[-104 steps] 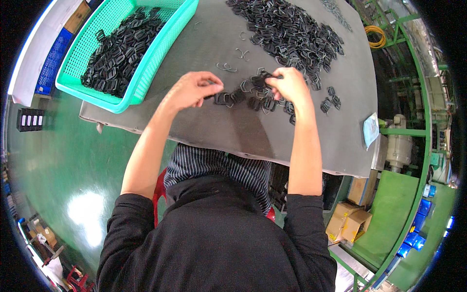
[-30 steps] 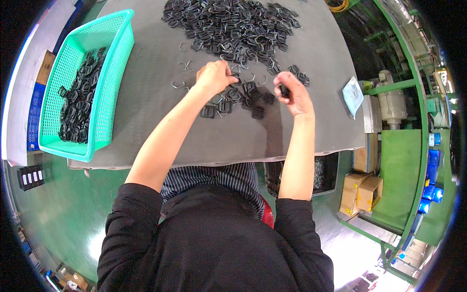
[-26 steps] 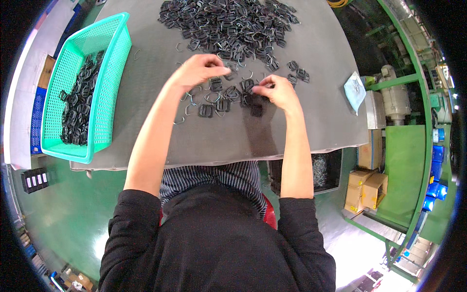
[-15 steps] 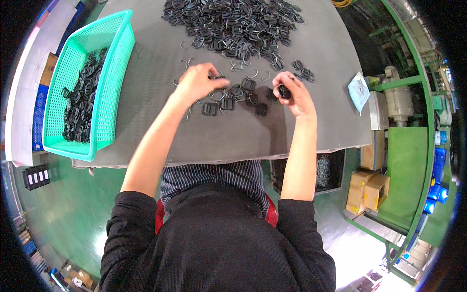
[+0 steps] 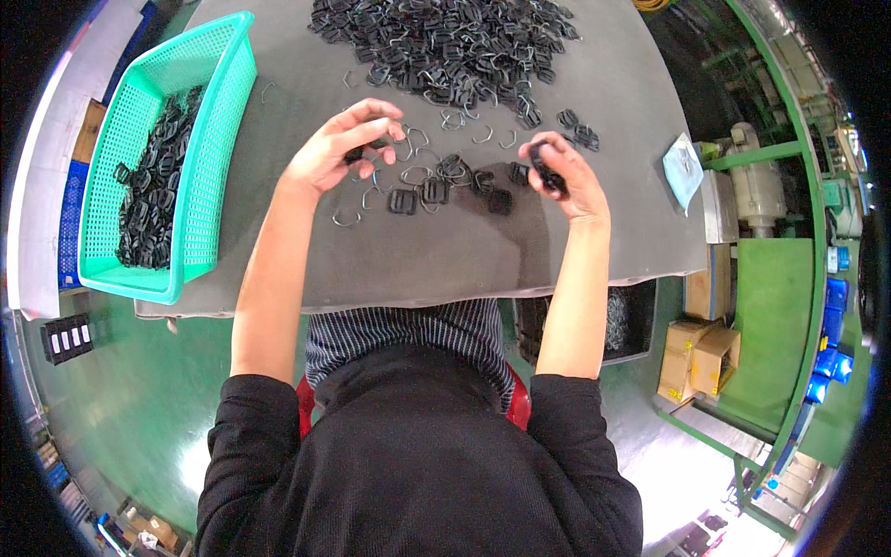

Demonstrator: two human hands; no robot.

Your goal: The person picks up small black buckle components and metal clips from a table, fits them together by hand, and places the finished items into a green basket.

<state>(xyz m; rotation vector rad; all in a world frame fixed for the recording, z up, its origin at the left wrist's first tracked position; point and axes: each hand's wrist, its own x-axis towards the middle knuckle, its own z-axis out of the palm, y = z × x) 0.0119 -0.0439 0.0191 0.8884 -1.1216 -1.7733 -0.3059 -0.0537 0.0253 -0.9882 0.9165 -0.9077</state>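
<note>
My left hand is raised over the table, fingers curled and partly spread around a black plastic buckle that shows in its palm. My right hand is closed around black buckles; how many I cannot tell. Between the hands lie several loose buckles, some with bent wire hooks on them. A loose wire hook rests below my left hand, and others lie farther off.
A big heap of black buckles and hooks covers the far part of the grey table. On the left stands a green mesh basket part-filled with buckles. A light-blue packet lies near the right edge; two buckles sit beyond my right hand.
My left hand has drawn back leftward from the loose buckles, its fingers wider apart. One buckle is gone from the middle group. My right hand has turned slightly, still gripping its buckles.
</note>
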